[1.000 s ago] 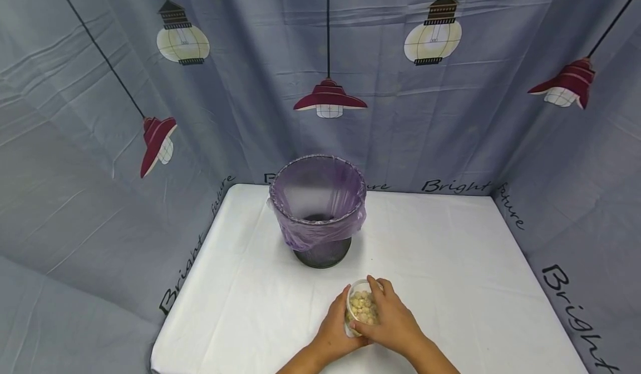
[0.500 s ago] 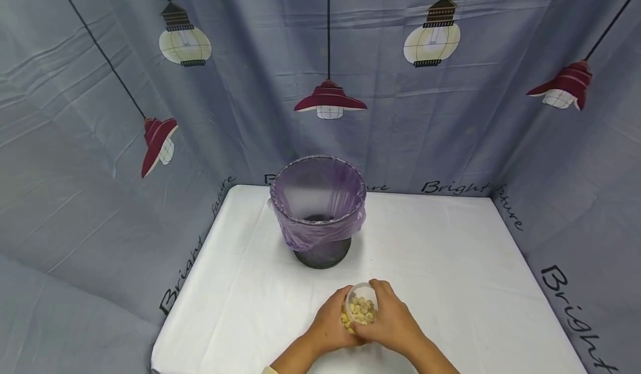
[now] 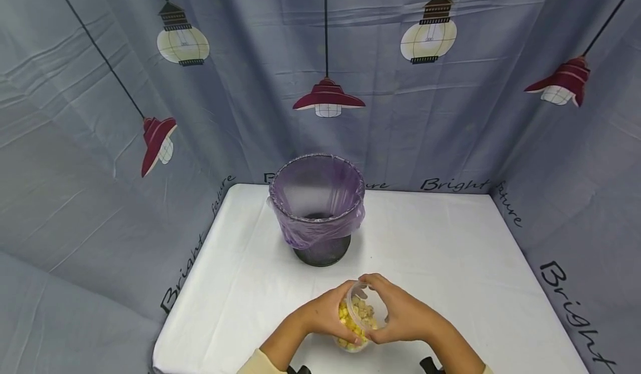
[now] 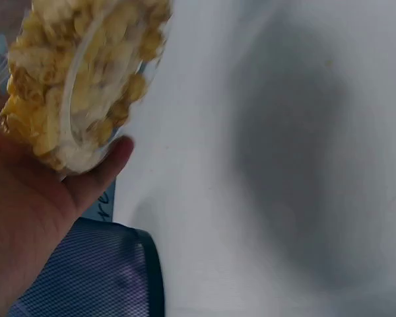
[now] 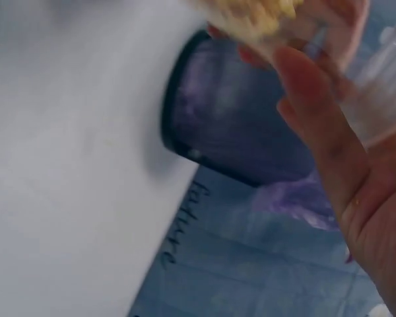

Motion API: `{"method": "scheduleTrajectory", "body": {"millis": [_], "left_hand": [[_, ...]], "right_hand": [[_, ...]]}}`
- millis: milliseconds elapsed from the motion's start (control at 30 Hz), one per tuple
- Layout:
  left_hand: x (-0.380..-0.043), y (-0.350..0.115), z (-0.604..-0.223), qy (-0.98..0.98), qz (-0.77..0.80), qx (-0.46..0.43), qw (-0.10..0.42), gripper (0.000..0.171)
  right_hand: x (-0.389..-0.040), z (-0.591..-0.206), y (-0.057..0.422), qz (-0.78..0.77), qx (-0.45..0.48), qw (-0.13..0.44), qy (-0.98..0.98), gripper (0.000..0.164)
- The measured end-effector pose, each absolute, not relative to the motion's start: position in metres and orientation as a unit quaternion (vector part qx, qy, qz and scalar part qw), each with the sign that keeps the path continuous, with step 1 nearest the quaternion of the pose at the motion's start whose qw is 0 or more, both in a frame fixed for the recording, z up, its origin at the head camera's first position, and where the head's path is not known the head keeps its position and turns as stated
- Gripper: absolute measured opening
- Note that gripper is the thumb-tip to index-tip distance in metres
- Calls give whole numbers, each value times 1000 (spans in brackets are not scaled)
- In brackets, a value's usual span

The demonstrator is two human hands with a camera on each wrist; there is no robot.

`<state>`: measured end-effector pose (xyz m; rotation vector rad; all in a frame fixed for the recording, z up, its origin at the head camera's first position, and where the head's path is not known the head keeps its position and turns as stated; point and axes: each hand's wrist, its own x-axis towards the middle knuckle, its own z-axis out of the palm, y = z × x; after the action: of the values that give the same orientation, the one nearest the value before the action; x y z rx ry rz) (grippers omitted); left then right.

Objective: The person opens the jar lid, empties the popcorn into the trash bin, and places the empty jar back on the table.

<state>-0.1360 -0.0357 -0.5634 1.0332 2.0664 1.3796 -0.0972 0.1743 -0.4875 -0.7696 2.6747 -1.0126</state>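
Observation:
Pale yellow popcorn-like pieces fill a clear plastic tub (image 3: 349,321), which tilts above the table's near side. My left hand (image 3: 323,310) grips the tub from the left, its thumb across the front; in the left wrist view the tub (image 4: 86,72) lies against the hand's thumb and palm. My right hand (image 3: 403,313) curls its thumb and fingers round a clear plastic piece (image 5: 386,86) at the tub's right. I cannot tell whether that piece is a lid, a second cup or the tub's upper part. Blur and fingers hide where the two meet.
Beyond the hands stands a mesh waste bin (image 3: 320,257) with a purple bag (image 3: 320,234) folded over its rim. It rests on the white-covered table (image 3: 440,251). A grey-blue curtain (image 3: 260,112) printed with lamps encloses the table's back and sides.
Both hands have turned the tub, so its yellow contents show more at the lower left. My right hand has shifted slightly right, and clear plastic now shows inside its curve.

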Motion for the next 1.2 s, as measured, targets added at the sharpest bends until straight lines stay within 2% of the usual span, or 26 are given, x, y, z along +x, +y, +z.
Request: {"method": "scheduleTrajectory", "body": {"millis": [133, 200, 267, 333, 400, 500, 600, 667, 700, 767, 833, 967, 1067, 1200], "left_hand": [[-142, -41, -550, 676, 518, 398, 340, 92], [-144, -42, -546, 668, 518, 399, 355, 93], [-145, -42, -546, 685, 508, 394, 342, 93], [-145, -41, -545, 724, 486, 385, 302, 93], [-143, -38, -544, 779, 446, 372, 236, 96], [-140, -29, -542, 858, 362, 349, 102, 104], [-138, -20, -540, 901, 292, 319, -12, 110], [-139, -15, -538, 910, 272, 309, -49, 110], [-139, -14, -538, 912, 270, 305, -53, 110], [-139, -14, -537, 911, 279, 302, -36, 109], [-139, -17, -537, 904, 299, 306, 8, 109], [-143, -26, -537, 845, 377, 346, 151, 101], [-147, -31, -536, 773, 434, 381, 263, 88], [-151, -33, -536, 721, 458, 394, 338, 75]], "right_hand": [[-97, -474, 182, -376, -296, 184, 859, 94], [-96, -471, 184, -376, -302, 209, 851, 96], [-97, -471, 186, -350, -311, 197, 861, 96], [-98, -473, 188, -328, -318, 164, 874, 95], [-99, -476, 187, -313, -290, 128, 895, 92], [-104, -479, 181, -320, -196, 83, 923, 87], [-110, -478, 173, -333, -91, 61, 937, 84], [-113, -477, 170, -336, -56, 56, 939, 84], [-114, -477, 169, -332, -49, 54, 940, 85], [-116, -475, 168, -325, -51, 55, 943, 85], [-116, -472, 169, -313, -73, 62, 945, 84], [-113, -465, 177, -294, -182, 96, 933, 75], [-111, -460, 182, -291, -278, 123, 907, 69], [-109, -457, 185, -295, -338, 136, 883, 71]]}}
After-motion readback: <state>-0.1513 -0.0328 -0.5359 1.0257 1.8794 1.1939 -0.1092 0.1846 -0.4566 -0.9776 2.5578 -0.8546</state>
